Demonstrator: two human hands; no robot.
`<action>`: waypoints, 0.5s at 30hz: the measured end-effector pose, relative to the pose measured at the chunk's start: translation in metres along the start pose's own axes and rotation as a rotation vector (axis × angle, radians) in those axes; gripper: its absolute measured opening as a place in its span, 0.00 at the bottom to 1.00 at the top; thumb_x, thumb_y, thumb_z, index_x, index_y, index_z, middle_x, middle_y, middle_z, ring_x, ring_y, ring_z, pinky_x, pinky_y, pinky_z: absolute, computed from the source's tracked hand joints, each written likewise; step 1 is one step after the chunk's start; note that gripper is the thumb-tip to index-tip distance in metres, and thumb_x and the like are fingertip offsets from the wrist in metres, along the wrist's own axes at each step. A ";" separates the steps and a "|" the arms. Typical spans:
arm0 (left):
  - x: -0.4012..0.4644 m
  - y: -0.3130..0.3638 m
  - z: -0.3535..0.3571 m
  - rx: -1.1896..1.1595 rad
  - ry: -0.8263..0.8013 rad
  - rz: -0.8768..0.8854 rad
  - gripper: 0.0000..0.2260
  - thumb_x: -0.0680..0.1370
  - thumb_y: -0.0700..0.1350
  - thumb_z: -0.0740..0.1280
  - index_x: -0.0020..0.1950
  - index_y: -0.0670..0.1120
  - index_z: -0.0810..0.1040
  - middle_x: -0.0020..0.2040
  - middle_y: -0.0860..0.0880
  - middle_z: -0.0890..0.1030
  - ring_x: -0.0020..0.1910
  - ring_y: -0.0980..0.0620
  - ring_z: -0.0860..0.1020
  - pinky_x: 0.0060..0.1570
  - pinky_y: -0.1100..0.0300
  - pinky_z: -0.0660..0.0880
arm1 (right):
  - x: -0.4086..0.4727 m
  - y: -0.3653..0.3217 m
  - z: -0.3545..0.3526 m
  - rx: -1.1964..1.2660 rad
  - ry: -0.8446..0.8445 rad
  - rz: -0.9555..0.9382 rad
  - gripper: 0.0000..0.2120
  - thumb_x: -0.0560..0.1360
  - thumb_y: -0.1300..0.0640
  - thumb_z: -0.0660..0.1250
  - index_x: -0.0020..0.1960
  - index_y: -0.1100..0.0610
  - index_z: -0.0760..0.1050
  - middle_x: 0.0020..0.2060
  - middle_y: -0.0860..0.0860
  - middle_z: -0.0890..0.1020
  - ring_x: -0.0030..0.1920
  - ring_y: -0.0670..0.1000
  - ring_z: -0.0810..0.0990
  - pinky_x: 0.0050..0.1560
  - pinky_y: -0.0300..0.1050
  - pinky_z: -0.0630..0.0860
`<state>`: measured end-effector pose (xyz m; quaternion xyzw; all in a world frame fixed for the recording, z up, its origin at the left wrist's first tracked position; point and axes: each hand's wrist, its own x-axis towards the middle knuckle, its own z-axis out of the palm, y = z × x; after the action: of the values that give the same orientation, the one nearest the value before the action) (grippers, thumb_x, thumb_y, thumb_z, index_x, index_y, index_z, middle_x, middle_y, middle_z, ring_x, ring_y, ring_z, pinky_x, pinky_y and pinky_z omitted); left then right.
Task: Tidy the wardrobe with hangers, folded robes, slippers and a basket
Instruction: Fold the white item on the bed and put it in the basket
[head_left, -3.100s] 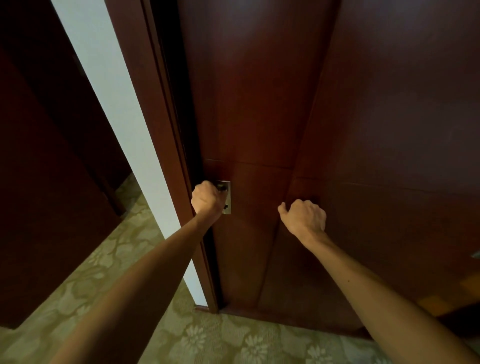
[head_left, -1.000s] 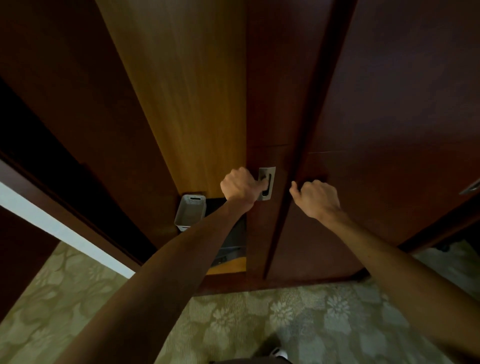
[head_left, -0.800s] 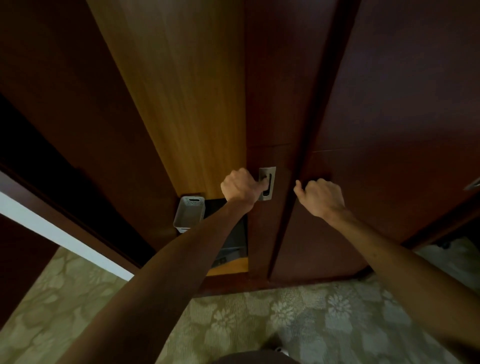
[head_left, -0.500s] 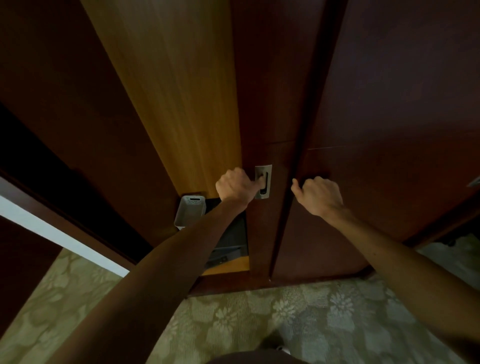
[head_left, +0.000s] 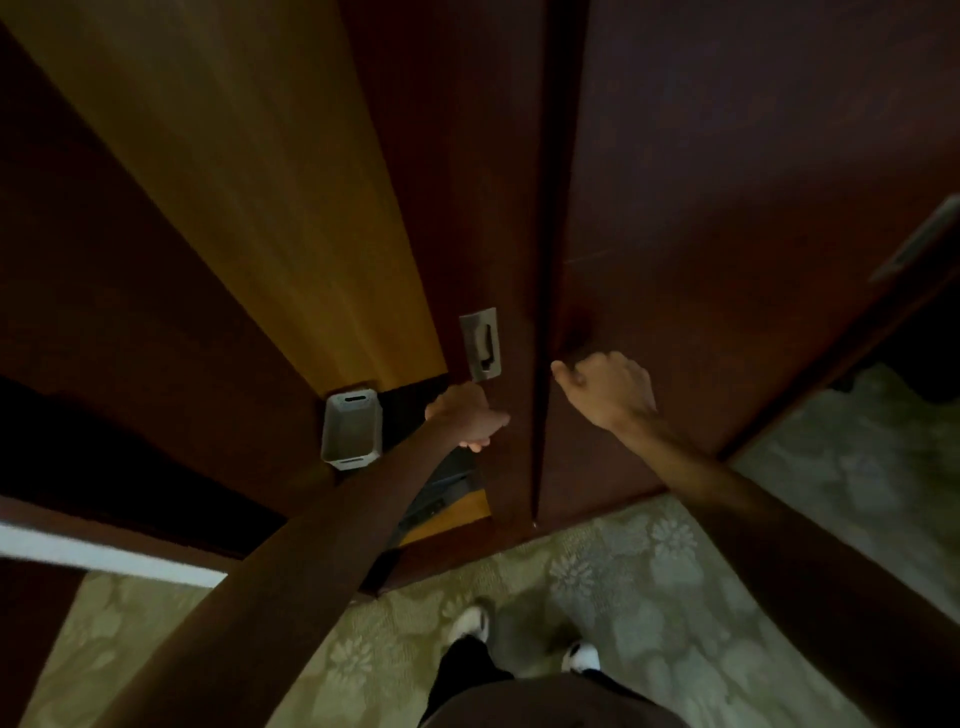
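Fingers, left hand (head_left: 467, 418): loosely curled, empty, just below brushed-metal recessed pull (head_left: 481, 344).
Fingers, right hand (head_left: 605, 387): curled at dark wooden door's (head_left: 727, 260) edge; grip unclear.
Basket: small grey plastic basket (head_left: 351, 427) inside, low left.
Advice: slide door steadily, fingertips clear of gap.

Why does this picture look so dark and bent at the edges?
Head view: dim light, so the wardrobe doors read almost black and only the inner panel glows amber; the wide lens bows straight door edges; the left hand and basket are slightly smeared.
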<state>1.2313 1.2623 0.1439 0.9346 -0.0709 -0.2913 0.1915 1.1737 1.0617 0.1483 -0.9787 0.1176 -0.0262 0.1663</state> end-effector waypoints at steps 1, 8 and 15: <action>0.004 0.000 0.013 -0.032 -0.081 0.031 0.14 0.80 0.53 0.67 0.45 0.42 0.83 0.39 0.48 0.86 0.37 0.53 0.85 0.46 0.55 0.83 | -0.008 0.004 0.008 0.031 -0.005 0.062 0.27 0.81 0.37 0.53 0.35 0.53 0.76 0.40 0.54 0.83 0.45 0.57 0.81 0.45 0.49 0.74; 0.016 0.009 0.111 0.045 -0.509 0.160 0.06 0.80 0.42 0.64 0.46 0.42 0.78 0.40 0.45 0.83 0.31 0.52 0.78 0.31 0.63 0.73 | -0.093 0.051 0.067 0.338 -0.092 0.615 0.19 0.79 0.40 0.62 0.47 0.53 0.83 0.50 0.55 0.86 0.54 0.59 0.83 0.51 0.47 0.76; 0.002 0.038 0.223 0.316 -0.764 0.385 0.11 0.80 0.42 0.65 0.38 0.42 0.79 0.34 0.46 0.83 0.25 0.55 0.77 0.25 0.64 0.70 | -0.253 0.086 0.132 0.512 -0.177 1.171 0.18 0.80 0.47 0.62 0.52 0.61 0.82 0.52 0.58 0.84 0.56 0.60 0.81 0.53 0.48 0.76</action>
<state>1.1050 1.1562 -0.0109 0.7477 -0.3526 -0.5597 0.0574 0.9207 1.0851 -0.0076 -0.6803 0.6080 0.1223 0.3906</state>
